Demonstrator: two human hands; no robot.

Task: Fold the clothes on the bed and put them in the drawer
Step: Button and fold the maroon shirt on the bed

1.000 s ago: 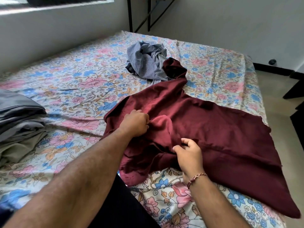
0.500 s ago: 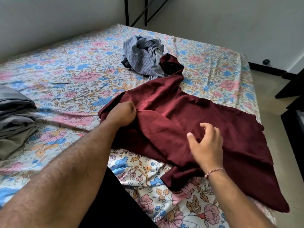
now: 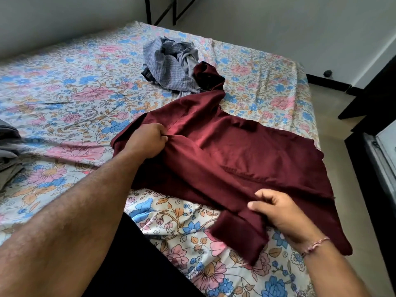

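Shirt [image 3: 235,151] lying limp on bed [image 3: 70,99]: soft, light, likely creasing.
Left hand [image 3: 147,140] is bunching cloth; right hand [image 3: 280,213] is pinching near edge, best taken at seams.

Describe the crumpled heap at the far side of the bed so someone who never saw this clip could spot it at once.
Start from the bed with its flowered sheet and look toward its far end, near the wall. There lies the crumpled heap of grey-blue checked cloth, touching the far tip of the maroon garment. Unlike that spread, plain maroon piece held by both hands, it is bunched, pale and untouched.
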